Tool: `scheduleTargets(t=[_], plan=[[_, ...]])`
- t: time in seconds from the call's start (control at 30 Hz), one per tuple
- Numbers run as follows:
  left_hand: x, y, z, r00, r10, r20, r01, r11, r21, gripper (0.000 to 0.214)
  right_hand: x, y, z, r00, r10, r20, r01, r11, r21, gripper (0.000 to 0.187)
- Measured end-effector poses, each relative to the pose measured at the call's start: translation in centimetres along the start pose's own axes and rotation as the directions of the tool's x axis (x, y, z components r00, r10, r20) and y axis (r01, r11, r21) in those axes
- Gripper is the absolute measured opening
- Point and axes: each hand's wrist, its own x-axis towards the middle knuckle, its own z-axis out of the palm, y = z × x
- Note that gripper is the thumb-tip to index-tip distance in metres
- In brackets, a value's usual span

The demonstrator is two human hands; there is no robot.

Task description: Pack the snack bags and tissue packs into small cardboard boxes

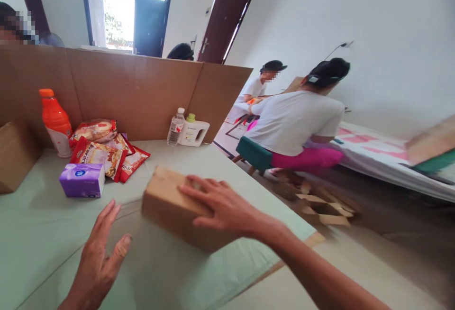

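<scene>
A brown cardboard box (170,205) lies on the pale green tabletop (142,272). On top of it rests my right hand (220,205), its fingers stretched out flat across the cardboard. To the left of the box, my left hand (101,253) hovers over the table with thumb and fingers apart, holding nothing. Beyond that hand stands a purple tissue pack (82,180). Behind it are several red snack packets (101,156) in a pile and an orange-capped bottle (56,123).
A clear water bottle (175,127) and a white jug with a green cap (194,132) stand before an upright cardboard panel (138,94). Another carton (16,158) is at the left. People in caps sit beyond; one occupies a green chair (253,153). An opened box (325,210) lies on the floor.
</scene>
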Motion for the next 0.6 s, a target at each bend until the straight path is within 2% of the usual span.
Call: scheduleTargets(t=[0.07,0.13,0.2,0.23,0.27,0.4,0.5,0.53,0.6], plan=[[-0.8,-1.1,1.2,0.999,0.005,0.042,-0.007,0.999,0.044,0.045,-0.5,5.6,0.8,0.975,0.223,-0.016,-0.223,0.974,-0.048,0.069],[-1.6,-2.5,2.4,0.998,0.035,0.061,-0.04,0.995,0.086,0.034,-0.2,10.8,1.2,0.884,0.466,-0.029,-0.467,0.882,-0.062,0.069],[-2.5,-3.6,3.7,0.995,0.089,0.046,-0.094,0.988,0.122,0.027,0.8,14.8,1.3,0.784,0.617,-0.074,-0.621,0.783,-0.045,0.07],[-2.8,-4.0,4.3,0.993,0.119,0.027,-0.122,0.981,0.149,0.026,1.5,16.3,1.2,0.751,0.653,-0.098,-0.658,0.752,-0.034,0.069],[-3.1,-4.3,4.8,0.988,0.153,0.009,-0.153,0.972,0.181,0.024,2.4,17.4,1.0,0.738,0.663,-0.127,-0.67,0.742,-0.023,0.068],[-3.6,-4.8,5.9,0.951,0.309,0.008,-0.298,0.908,0.294,0.021,6.1,20.2,0.3,0.726,0.65,-0.225,-0.663,0.748,0.02,0.065],[-3.4,-5.1,5.9,0.928,0.373,0.016,-0.359,0.879,0.313,0.021,7.3,22.2,0.1,0.677,0.713,-0.183,-0.719,0.694,0.046,0.074],[-3.3,-5.1,5.9,0.928,0.371,0.018,-0.358,0.881,0.309,0.02,7.3,22.8,0.2,0.673,0.723,-0.157,-0.725,0.687,0.051,0.077],[-3.2,-4.9,5.9,0.938,0.346,0.035,-0.341,0.893,0.295,0.022,7.1,23.1,0.8,0.717,0.688,-0.109,-0.686,0.725,0.064,0.077]])
